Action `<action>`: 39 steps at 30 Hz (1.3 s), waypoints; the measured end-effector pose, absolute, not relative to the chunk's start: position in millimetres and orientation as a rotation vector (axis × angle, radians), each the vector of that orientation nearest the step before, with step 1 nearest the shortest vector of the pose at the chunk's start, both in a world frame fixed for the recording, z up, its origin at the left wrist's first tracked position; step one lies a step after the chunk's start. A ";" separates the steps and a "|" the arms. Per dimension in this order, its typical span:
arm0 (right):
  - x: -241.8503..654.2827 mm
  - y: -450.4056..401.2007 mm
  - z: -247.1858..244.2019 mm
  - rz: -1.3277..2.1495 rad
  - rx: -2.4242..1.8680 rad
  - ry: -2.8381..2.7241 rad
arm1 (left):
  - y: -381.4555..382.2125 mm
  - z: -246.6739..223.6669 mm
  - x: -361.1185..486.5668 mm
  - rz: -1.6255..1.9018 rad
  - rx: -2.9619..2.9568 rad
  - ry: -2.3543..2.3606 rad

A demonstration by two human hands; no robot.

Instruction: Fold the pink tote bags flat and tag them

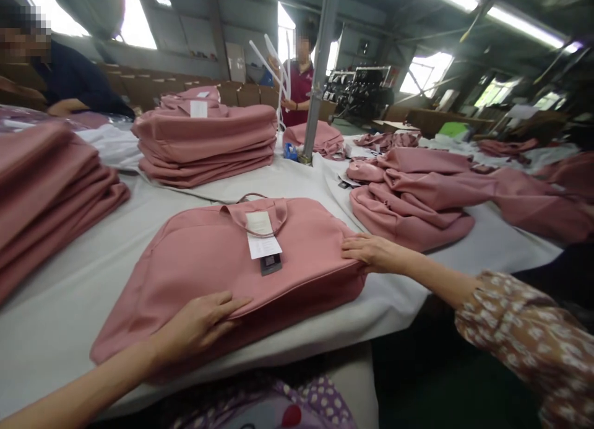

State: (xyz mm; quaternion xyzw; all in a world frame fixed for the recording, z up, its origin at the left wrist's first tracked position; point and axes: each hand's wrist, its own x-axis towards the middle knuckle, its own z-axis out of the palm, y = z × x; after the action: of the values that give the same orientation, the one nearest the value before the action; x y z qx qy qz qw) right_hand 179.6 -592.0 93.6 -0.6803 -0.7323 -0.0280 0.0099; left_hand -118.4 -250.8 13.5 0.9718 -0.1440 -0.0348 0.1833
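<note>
Left hand [199,324]: fingers [229,305] flat and loosely spread, palm down on the near edge of the pink bag [232,268]. Pressing, not gripping. Right hand [371,252]: fingers together, flat on the bag's right end, nothing pinched.

Bag lies flat on the table [55,317], near edge close to the table's front edge, handle [255,209] flopped over the top, 2 tags [262,240] and a small dark label [270,264] resting loose mid-panel.

Risks as I read it:
- Bag is close to the table's front edge and only held by flat palms. A pull toward the body likely slides it off the front.
- Tags are loose. Any sweep across the panel can crease or snag them, or fold them under.
- White cloth on the table looks slack with ridges; dragging the bag can bunch it and shift the stack [208,147] behind.
- Heap of bags [413,200] sits just beside the right hand. A wide move right can knock into it or pull a strap along.
- Left stack [51,194] is near the left forearm, elbow swing could skew it.

2 other people work at the far side, well apart from both hands.
</note>
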 end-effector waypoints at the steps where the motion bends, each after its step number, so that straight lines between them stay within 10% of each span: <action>1: 182.6 -590.5 94.5 -0.091 -2.136 -2.312 | -251.7 14.5 -118.0 -0.093 2.756 -0.393; 13: 145.4 -644.7 -45.6 -0.572 -2.140 -1.927 | -248.3 -42.5 -138.4 -0.083 2.913 -0.619; 25: 147.0 -621.1 46.7 0.121 -2.448 -2.091 | -316.9 -18.2 -73.6 -0.206 2.879 -0.494; 29: 152.9 -623.6 75.6 -0.224 -2.527 -2.038 | -312.3 -22.0 -74.9 -0.213 2.868 -0.511; 39: 136.7 -562.3 -47.5 -0.488 -2.500 -1.824 | -316.0 -13.1 -88.1 -0.064 2.867 -0.460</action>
State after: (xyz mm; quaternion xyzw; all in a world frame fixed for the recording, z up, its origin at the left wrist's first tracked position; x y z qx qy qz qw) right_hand 136.7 -562.3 -47.5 -0.7980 -0.5821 -0.1558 0.0045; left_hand -88.1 -316.0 -13.1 0.9802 -0.1571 -0.0219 0.1183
